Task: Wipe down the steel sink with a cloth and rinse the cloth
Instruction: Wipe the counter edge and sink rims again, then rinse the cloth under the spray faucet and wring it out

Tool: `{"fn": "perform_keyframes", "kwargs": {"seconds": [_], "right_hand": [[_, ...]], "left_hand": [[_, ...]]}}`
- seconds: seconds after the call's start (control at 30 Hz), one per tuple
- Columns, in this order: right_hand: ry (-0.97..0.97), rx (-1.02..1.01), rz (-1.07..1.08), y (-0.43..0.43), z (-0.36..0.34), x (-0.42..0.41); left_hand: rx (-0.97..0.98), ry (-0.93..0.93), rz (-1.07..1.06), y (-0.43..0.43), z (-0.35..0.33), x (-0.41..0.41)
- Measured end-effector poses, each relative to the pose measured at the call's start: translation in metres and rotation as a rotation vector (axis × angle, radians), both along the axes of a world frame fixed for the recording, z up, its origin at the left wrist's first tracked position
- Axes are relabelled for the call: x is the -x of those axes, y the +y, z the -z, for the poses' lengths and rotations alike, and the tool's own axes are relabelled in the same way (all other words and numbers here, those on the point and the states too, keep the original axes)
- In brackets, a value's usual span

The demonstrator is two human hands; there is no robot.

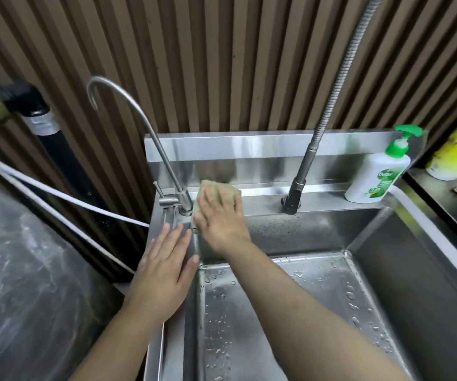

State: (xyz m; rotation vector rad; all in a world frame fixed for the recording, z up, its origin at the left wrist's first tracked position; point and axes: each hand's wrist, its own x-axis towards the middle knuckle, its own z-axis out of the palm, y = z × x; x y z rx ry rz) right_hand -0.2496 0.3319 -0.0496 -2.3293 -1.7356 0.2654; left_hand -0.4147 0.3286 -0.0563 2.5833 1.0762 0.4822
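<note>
While my right hand (pixel 219 215) pressed the cloth (pixel 234 192) flat-fingered on the sink (pixel 403 259) ledge, my left hand (pixel 164 262) lay flat on the rim; wiping looked midway, rinse undone.

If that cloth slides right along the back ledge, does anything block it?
Yes. The right hand presses the cloth beside the thin tap; further right, the sprayer hose's black base stands on the ledge, then the soap bottle.
</note>
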Motion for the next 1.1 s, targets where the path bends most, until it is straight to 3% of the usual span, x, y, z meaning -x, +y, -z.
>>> {"fn": "perform_keyframes", "kwargs": {"seconds": [0.13, 0.23, 0.33, 0.53, 0.87, 0.97, 1.03, 1.1], "right_hand": [[-0.073, 0.045, -0.012, 0.002, 0.008, -0.013], [-0.11, 0.08, 0.151, -0.009, 0.009, -0.036], [-0.013, 0.067, 0.358, -0.018, 0.008, -0.055], [0.058, 0.069, 0.52, -0.013, 0.003, -0.045], [-0.01, -0.112, 0.405, -0.048, 0.008, -0.051], [0.21, -0.047, 0.403, -0.077, -0.011, -0.05], [0.498, 0.046, 0.467, -0.109, -0.015, -0.046], [0.762, 0.005, 0.567, -0.147, -0.012, -0.04]], "left_hand": [[0.012, 0.037, 0.013, 0.017, 0.009, -0.007], [0.004, 0.043, 0.021, 0.017, 0.012, -0.008], [0.014, 0.062, 0.013, 0.021, 0.016, -0.007], [-0.011, 0.089, 0.007, 0.018, 0.017, -0.008], [0.071, 0.051, -0.01, 0.018, 0.008, -0.01], [0.103, -0.013, -0.05, 0.01, -0.011, -0.018], [0.113, -0.068, -0.023, -0.002, -0.031, -0.03], [0.281, -0.22, 0.052, -0.021, -0.061, -0.047]]}}
